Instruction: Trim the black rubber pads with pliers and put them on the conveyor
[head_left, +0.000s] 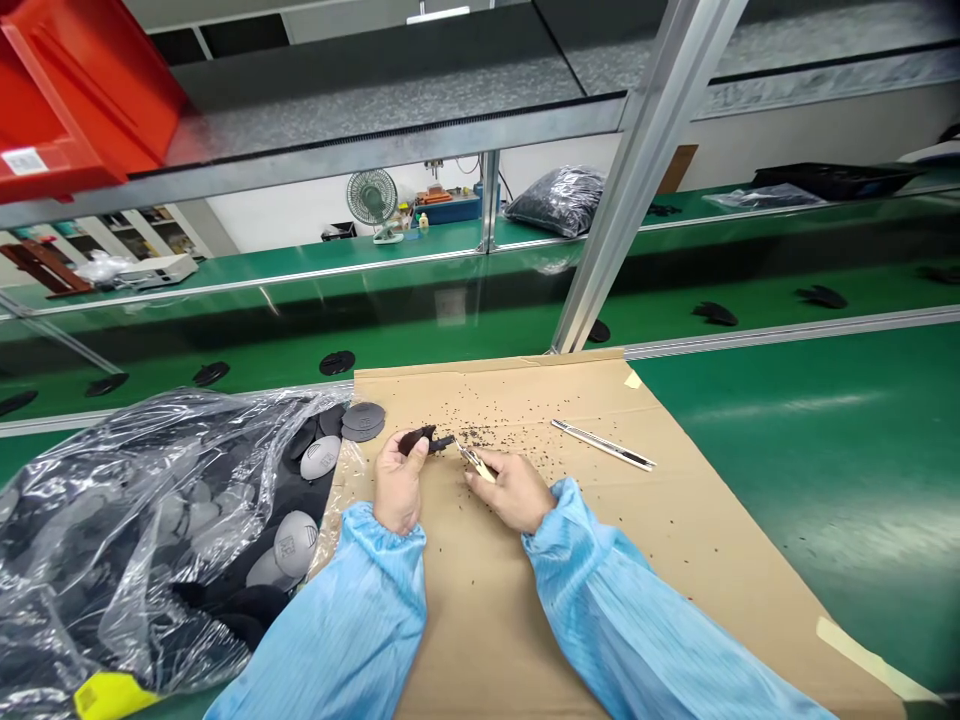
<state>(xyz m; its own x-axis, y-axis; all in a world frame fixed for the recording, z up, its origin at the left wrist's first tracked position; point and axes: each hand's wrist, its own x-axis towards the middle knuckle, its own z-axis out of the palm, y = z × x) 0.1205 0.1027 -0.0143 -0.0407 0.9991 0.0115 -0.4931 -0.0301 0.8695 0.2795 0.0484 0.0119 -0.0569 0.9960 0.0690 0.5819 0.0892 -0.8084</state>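
A small black part (415, 441) is pinched in my left hand (397, 485), with a narrow piece of it pointing right. My right hand (515, 490) is closed around a cutter with a pale yellow handle (478, 464), its tip close to the end of the black part. I cannot tell whether the tip touches it. Both hands are over a brown cardboard sheet (510, 610). Many tiny black scraps (476, 437) lie scattered on the cardboard beyond and around my hands. A slim silver-and-black knife (604, 444) lies to the right of them.
At the left a clear plastic bag (142, 530) holds grey and black oval pieces, some spilling toward the cardboard. Beyond, a green conveyor (442, 320) carries dark pieces. A metal post (637, 170) rises behind the cardboard. A red bin (112, 90) sits on the upper shelf.
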